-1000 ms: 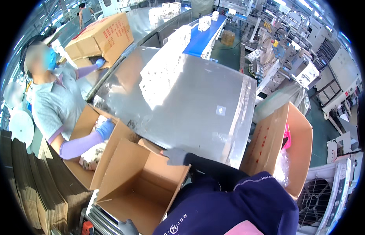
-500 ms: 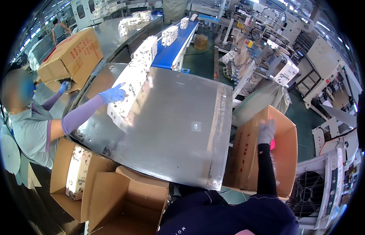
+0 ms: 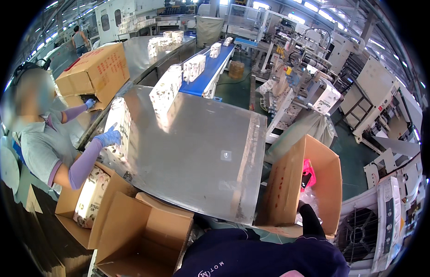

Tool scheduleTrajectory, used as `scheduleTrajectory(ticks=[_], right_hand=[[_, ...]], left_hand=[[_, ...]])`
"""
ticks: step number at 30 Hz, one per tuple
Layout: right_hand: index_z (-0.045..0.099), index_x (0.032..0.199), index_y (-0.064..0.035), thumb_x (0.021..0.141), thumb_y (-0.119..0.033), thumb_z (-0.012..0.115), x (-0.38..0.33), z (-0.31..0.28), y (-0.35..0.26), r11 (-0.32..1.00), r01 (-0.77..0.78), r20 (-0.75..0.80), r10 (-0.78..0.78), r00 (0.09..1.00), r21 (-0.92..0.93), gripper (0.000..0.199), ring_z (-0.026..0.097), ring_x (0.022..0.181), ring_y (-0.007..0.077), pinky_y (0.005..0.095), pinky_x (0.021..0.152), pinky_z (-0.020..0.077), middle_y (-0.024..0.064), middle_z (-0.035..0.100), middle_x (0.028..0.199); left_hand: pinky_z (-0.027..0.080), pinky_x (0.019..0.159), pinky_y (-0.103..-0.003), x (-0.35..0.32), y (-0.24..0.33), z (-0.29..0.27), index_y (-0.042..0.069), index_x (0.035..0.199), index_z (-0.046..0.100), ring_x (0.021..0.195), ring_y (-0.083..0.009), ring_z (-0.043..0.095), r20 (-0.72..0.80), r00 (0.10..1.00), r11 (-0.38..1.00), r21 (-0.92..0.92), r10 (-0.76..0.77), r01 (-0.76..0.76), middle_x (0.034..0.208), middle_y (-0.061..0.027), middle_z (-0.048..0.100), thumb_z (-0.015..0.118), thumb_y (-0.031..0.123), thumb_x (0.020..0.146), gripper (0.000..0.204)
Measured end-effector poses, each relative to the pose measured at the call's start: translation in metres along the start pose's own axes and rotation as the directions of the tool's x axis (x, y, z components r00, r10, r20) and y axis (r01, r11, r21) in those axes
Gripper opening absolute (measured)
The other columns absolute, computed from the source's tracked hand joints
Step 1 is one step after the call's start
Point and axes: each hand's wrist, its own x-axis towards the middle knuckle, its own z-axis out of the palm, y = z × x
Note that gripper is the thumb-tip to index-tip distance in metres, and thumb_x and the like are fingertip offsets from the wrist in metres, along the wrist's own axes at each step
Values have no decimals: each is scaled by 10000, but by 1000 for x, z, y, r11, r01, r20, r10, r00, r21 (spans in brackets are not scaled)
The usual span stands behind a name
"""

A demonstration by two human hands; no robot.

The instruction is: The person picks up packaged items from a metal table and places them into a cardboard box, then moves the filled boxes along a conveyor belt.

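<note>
My right arm, in a black sleeve [image 3: 311,222], reaches down into a tall open cardboard box [image 3: 283,182] at the right of the metal table. Only a small part of my gloved right hand [image 3: 299,206] shows, near the box's left wall; its fingers are hidden. Beside it lie crumpled clear plastic [image 3: 311,199] and a bright pink item [image 3: 308,173] with a dark patch. My left hand is out of sight. At the table's left side a co-worker's blue-gloved hand [image 3: 109,136] rests against a row of white printed packs [image 3: 119,121].
The metal table [image 3: 196,157] fills the middle. More packs [image 3: 166,87] stand at its far edge, by a blue conveyor belt [image 3: 205,74]. An open carton [image 3: 145,240] sits at lower left, another with packs beside it. A fan unit [image 3: 363,231] stands right of my box.
My right hand has gone deeper into the box, toward its near end. The co-worker's hand has moved a group of packs left, apart from those by the belt. The view has shifted slightly.
</note>
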Motion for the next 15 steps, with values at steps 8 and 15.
scheduleTrajectory(ticks=[8,15], right_hand=[[644,1002,-38,834,-352,582,-16,2,-4,1000,-3,21,2,1000,13,362,670,826,316,454,701,538,177,679,937],[659,958,-26,803,-368,617,-19,8,-10,1000,12,28,-12,1000,7,378,676,799,317,462,689,540,183,688,909]], left_hand=[[515,737,-400,-1,-10,37,0,1245,536,958,-345,596,-141,981,921,383,129,-66,1097,-290,568,582,551,835,689],[535,685,-366,0,-3,-5,33,1196,544,854,-303,634,-18,992,967,226,121,-114,1093,-266,545,580,603,824,681]])
